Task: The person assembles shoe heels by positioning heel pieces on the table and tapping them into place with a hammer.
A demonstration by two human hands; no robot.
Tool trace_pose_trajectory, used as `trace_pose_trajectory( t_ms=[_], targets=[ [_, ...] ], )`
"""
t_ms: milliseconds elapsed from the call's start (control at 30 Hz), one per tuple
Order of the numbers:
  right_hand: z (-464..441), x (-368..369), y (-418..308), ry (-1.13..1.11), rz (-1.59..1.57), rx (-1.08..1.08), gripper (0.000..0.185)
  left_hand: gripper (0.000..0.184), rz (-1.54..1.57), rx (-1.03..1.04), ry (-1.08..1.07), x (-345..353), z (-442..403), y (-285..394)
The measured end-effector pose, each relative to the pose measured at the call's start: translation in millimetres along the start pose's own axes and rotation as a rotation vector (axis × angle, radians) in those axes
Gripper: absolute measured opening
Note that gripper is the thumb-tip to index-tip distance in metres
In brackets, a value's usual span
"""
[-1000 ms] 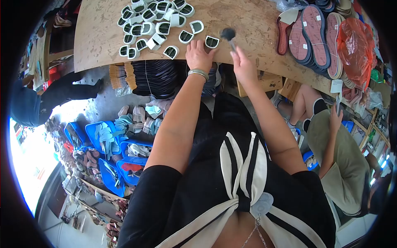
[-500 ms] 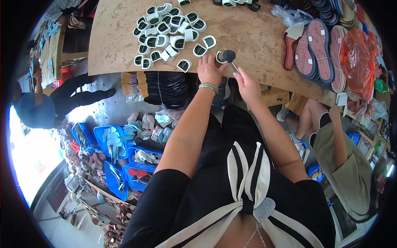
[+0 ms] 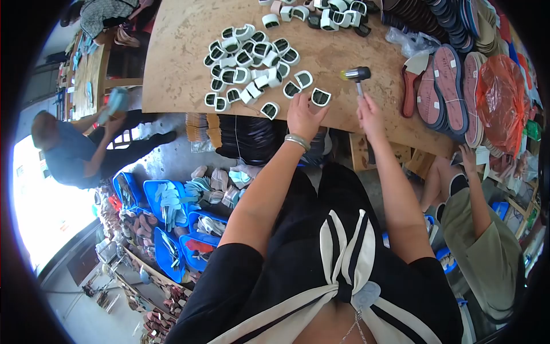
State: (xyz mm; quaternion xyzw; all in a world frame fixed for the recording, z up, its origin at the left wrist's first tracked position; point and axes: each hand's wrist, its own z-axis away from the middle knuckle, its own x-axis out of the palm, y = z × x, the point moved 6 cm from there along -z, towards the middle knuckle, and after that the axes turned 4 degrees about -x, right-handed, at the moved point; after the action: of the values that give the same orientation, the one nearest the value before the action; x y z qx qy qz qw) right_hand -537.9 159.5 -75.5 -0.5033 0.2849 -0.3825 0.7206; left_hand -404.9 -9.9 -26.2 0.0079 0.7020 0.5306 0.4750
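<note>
In the head view, my right hand (image 3: 371, 116) is closed around the handle of a small mallet (image 3: 357, 74) with a dark, yellow-ended head, raised over the table. My left hand (image 3: 305, 117) rests at the table's near edge. Its thumb and fingertips bracket a hollow white D-shaped piece (image 3: 321, 97) with a dark inside; the exact contact is hard to see. More such pieces lie to the left in a loose pile (image 3: 246, 60), with a few single ones between the pile and my hand.
On the right lie a red-handled scraper (image 3: 409, 86), pink soles (image 3: 447, 80) and a red plastic bag (image 3: 501, 86). More white and dark pieces (image 3: 338, 17) sit at the back. Blue bins (image 3: 166, 200) stand below left. One person (image 3: 69, 146) is left, another (image 3: 481, 246) right.
The mallet has moved away from the white piece, up and to the right, with my right hand. My left hand stays by the piece. The view has shifted slightly.
</note>
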Motion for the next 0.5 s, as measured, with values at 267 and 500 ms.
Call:
trace_pose_trajectory(
  t_ms=[267, 500],
  targets=[
    [-38.9, -49.6, 7.5, 0.027, -0.27, 0.151, 0.041, 0.066, -0.442, 0.007, 0.346, -113.2, -109.2, -27.6],
    [-38.9, -50.4, 4.5, 0.065, -0.269, 0.14, 0.041, 0.056, -0.486, 0.295, 0.145, -61.8, -198.7, 33.9]
  ],
)
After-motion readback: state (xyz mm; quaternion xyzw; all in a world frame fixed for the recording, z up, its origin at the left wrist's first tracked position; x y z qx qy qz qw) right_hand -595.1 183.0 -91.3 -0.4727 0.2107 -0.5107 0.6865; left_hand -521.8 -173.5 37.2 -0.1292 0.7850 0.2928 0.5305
